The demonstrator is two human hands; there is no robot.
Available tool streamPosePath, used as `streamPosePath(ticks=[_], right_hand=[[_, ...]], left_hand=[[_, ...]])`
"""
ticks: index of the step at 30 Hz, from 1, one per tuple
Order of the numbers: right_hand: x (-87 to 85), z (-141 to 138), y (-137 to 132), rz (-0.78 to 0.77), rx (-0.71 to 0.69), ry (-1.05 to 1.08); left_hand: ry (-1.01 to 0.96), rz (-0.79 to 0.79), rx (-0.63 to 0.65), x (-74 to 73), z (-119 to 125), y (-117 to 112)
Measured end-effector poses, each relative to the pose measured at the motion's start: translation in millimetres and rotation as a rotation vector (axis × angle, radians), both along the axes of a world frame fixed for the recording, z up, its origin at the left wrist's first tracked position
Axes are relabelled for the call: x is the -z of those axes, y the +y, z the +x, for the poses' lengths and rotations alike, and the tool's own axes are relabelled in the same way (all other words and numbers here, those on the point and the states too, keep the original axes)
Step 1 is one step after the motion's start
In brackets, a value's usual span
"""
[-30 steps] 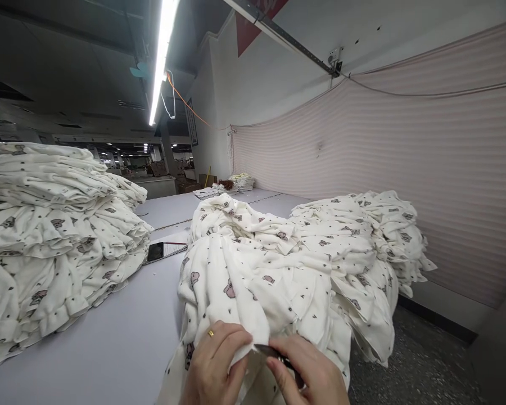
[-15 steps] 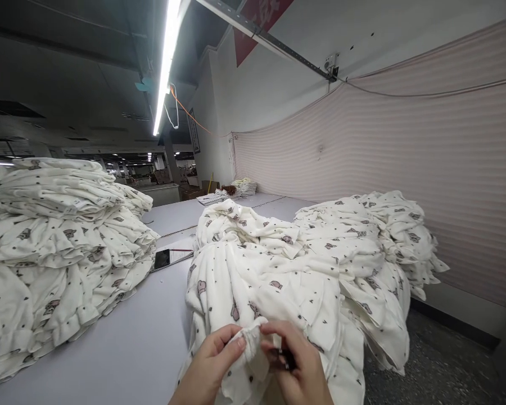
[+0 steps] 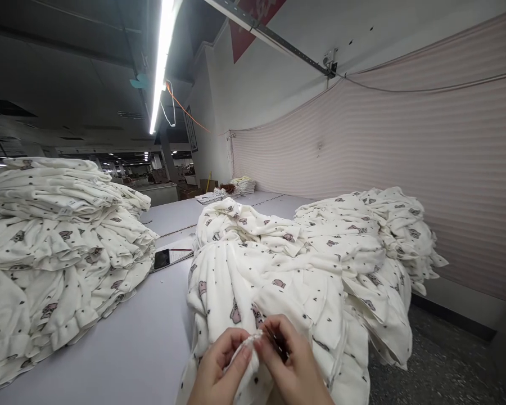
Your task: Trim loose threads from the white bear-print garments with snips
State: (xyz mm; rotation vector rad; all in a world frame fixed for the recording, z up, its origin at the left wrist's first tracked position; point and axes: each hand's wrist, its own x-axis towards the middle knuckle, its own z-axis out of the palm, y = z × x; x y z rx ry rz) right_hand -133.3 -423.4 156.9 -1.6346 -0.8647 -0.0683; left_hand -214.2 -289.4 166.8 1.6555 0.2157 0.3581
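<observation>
My left hand is closed, thumb and fingers pinching a gathered edge of a white printed garment. Close beside it, my right hand has its thumb and fingertips at the same edge. A small dark tool sits in the curl of the right fingers, mostly hidden, and its kind does not show. The garment is soft white cloth with pinkish-grey animal figures and tiny dark spots. It lies on a heap of like cloth in front of me.
More printed garments lie in a tall stack on the left and a pile on the right, overhanging the table edge. A phone rests on papers on the pale table. Folded cloth sits farther back.
My right thumb and fingers have come closer to the left hand, onto the garment edge. The dark tool is more hidden now. The view has shifted slightly.
</observation>
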Motion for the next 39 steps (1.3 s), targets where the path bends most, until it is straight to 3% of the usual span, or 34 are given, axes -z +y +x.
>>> streamPosePath(ticks=[2, 5, 8, 14, 17, 19, 21, 23, 24, 25, 28, 30, 32, 34, 37, 39], right_hand=[[2.2, 0, -9, -0.041, -0.006, -0.017], [8.8, 1, -20, -0.148, -0.025, -0.026], [9.2, 2, -21, -0.203, -0.044, 0.032], [-6.5, 4, -14, -0.149, -0.092, 0.095], [-3.2, 7, -16, -0.123, -0.088, 0.152], [5.2, 12, -22, -0.063, 0.01, 0.163], [15.6, 17, -29, 0.003, 0.234, 0.135], [24.2, 22, -34, 0.048, 0.452, 0.14], [26.9, 25, -34, 0.062, 0.485, 0.171], [28.4, 26, -34, 0.08, 0.463, 0.21], [26.9, 23, -29, 0.135, 0.22, 0.301], [25.4, 19, -28, 0.185, 0.142, 0.284], [27.9, 14, -30, 0.234, 0.181, 0.262], [35.0, 13, -32, 0.255, 0.288, 0.271], [47.1, 14, -28, 0.19, 0.416, 0.259], [49.0, 15, -20, 0.134, 0.432, 0.205]], left_hand=[[-0.017, -0.108, -0.021, 4.5, 2, 0], [-0.034, -0.146, -0.034, 8.3, 3, -2], [-0.037, -0.096, -0.012, 6.5, 4, -5], [-0.014, 0.022, 0.074, 1.8, 6, -10], [-0.012, 0.046, 0.04, -0.3, 5, -8], [-0.054, 0.009, -0.111, -6.1, 2, 4], [-0.168, -0.156, -0.299, -15.7, 0, 22], [-0.328, -0.324, -0.37, -25.2, 1, 37], [-0.379, -0.281, -0.348, -28.3, 4, 40], [-0.39, -0.141, -0.281, -29.7, 8, 38], [-0.274, 0.543, 0.018, -24.6, 29, 16], [-0.211, 0.814, 0.131, -18.1, 43, -1], [-0.201, 0.864, 0.11, -14.3, 52, -10], [-0.185, 0.78, 0.061, -14.7, 53, -10], [-0.181, 0.62, -0.036, -20.0, 45, -3], [-0.263, 0.62, -0.106, -23.4, 37, 1]])
